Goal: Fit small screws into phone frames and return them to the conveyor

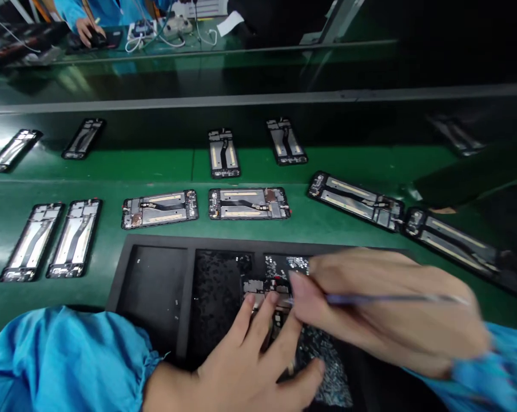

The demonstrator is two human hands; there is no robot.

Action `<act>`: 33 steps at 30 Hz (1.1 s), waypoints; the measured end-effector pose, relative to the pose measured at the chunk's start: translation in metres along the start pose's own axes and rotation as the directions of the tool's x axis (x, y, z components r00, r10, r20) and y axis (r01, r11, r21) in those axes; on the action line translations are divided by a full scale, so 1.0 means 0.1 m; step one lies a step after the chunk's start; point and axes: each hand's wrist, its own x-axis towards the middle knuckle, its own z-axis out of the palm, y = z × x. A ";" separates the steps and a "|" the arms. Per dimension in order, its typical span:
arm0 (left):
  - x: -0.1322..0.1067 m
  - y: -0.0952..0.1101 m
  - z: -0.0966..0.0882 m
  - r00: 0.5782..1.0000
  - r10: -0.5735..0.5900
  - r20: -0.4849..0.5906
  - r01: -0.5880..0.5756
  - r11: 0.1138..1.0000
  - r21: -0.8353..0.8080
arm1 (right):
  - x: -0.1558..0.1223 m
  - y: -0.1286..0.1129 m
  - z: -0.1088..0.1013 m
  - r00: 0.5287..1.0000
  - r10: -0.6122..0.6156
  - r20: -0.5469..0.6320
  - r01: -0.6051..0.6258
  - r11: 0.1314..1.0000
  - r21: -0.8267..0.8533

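My left hand [241,357] rests its spread fingers on a phone mid-frame [267,292], which lies in a black compartment tray [155,286]. The frame is partly hidden by both hands. My right hand [391,315], blurred by motion, pinches a slim metal tool [391,298] just above that frame. I cannot tell whether the tool is tweezers or a screwdriver. Loose small screws or metal parts [322,360] lie scattered in the tray's dark compartments beneath my hands.
Several phone frames [247,203] lie in rows on the green conveyor belt [155,171] beyond the tray. A grey rail [258,98] crosses behind them. A dark sleeve [468,183] enters at right. A co-worker's hand [89,31] works at a farther bench with cables.
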 end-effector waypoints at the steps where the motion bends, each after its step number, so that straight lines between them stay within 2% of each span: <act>1: 0.00 0.00 0.00 1.000 0.002 -0.001 -0.002 1.000 -0.005 | 0.09 -0.02 0.09 1.000 -0.028 -0.007 0.028 1.000 0.001; 5: -0.03 -0.01 0.04 0.998 -0.007 -0.068 0.005 1.000 -0.025 | 0.25 -0.02 0.36 0.996 -0.074 -0.052 0.073 0.997 -0.017; 9: -0.04 0.00 0.07 0.996 -0.025 -0.087 0.021 0.999 -0.050 | 0.20 0.04 0.47 0.996 -0.093 0.003 0.093 0.995 -0.022; 13: -0.04 -0.01 0.08 0.994 -0.035 -0.101 0.029 0.998 -0.063 | 0.15 0.08 0.52 0.995 -0.098 0.018 0.097 0.995 0.031; 18: -0.05 0.01 0.09 0.995 -0.030 -0.091 0.024 0.998 -0.065 | 0.16 0.09 0.56 0.997 -0.076 0.005 0.073 0.971 0.230; 21: -0.05 0.02 0.11 0.993 -0.051 -0.110 0.043 0.997 -0.070 | 0.17 0.11 0.54 0.996 -0.088 0.028 0.076 0.955 0.288; 26: -0.04 0.04 0.12 0.986 -0.087 -0.144 0.075 0.993 -0.087 | 0.15 0.13 0.53 0.998 -0.048 0.045 0.032 0.953 0.300; 29: -0.03 0.03 0.11 0.989 -0.073 -0.128 0.064 0.995 -0.079 | 0.15 0.14 0.55 0.996 -0.083 0.024 0.073 0.957 0.282; 33: -0.03 0.04 0.11 0.988 -0.077 -0.132 0.069 0.995 -0.066 | 0.18 0.14 0.54 0.991 -0.132 0.012 0.128 0.978 0.163</act>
